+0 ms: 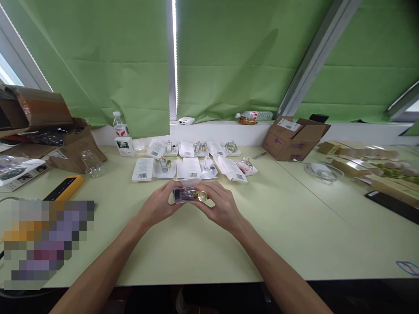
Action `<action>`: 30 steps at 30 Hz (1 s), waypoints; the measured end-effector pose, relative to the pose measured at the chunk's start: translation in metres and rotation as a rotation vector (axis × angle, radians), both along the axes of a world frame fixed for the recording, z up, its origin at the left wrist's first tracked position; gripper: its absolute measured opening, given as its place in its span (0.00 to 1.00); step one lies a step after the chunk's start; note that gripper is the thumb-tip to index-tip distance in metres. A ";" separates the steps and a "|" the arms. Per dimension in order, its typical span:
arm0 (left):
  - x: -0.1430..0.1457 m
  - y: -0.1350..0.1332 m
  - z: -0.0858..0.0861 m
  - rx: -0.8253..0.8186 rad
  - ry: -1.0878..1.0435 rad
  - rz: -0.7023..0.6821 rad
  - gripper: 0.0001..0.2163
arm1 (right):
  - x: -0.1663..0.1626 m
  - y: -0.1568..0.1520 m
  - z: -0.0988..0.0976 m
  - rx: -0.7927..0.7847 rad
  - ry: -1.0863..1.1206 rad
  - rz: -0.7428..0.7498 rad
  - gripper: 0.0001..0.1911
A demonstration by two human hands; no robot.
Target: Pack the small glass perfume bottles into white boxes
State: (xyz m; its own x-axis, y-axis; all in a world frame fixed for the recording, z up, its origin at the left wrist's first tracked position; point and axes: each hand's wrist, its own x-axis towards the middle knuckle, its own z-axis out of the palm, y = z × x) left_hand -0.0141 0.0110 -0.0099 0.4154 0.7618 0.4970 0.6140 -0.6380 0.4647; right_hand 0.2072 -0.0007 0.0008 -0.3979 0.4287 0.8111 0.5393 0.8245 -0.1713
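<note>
A small perfume bottle with a round gold cap is held lying sideways between my two hands above the table. Its body looks dark, and clear, shiny packaging seems to surround it, with a white card edge behind. My left hand grips the left end, thumb and fingers closed on it. At the gold-cap end, my right hand has its fingers closed round the bottle. Just beyond my hands, several white barcode cards lie in two rows, with small glass perfume bottles beside or on them.
Open cardboard boxes stand at the left and right. A yellow-and-black power strip lies at left, near a blurred-out patch. Plastic bottles, a coiled white cable and a black flat object are also around the table.
</note>
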 end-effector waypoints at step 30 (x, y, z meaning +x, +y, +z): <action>0.001 0.000 0.000 0.089 -0.013 -0.082 0.15 | -0.003 -0.001 -0.004 -0.030 -0.031 0.044 0.21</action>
